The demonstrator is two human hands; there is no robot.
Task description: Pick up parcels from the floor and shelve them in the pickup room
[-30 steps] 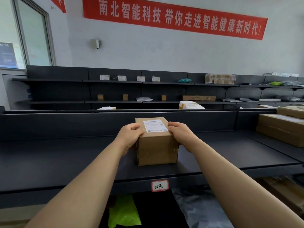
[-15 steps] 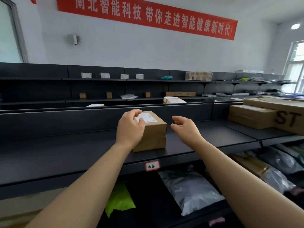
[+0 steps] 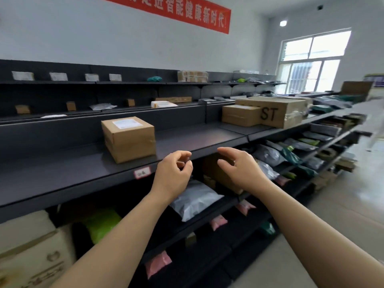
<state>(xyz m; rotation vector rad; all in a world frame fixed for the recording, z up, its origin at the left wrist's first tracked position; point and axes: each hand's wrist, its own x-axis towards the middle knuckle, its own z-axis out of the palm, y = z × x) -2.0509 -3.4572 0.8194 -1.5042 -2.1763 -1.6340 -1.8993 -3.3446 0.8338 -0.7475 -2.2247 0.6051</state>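
a small brown cardboard parcel (image 3: 128, 139) sits upright on the dark top shelf (image 3: 62, 173), near its front edge. a white label is on its top face, and clear tape runs across its side.

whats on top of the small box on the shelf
A white label lies flat on top of the small box; its print is too blurred to read. Nothing else is on it. Both hands are off it.

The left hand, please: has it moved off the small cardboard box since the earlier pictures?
Yes. The left hand has let go and drawn back toward the person, past the shelf's front edge; the small cardboard box sits alone on the shelf.
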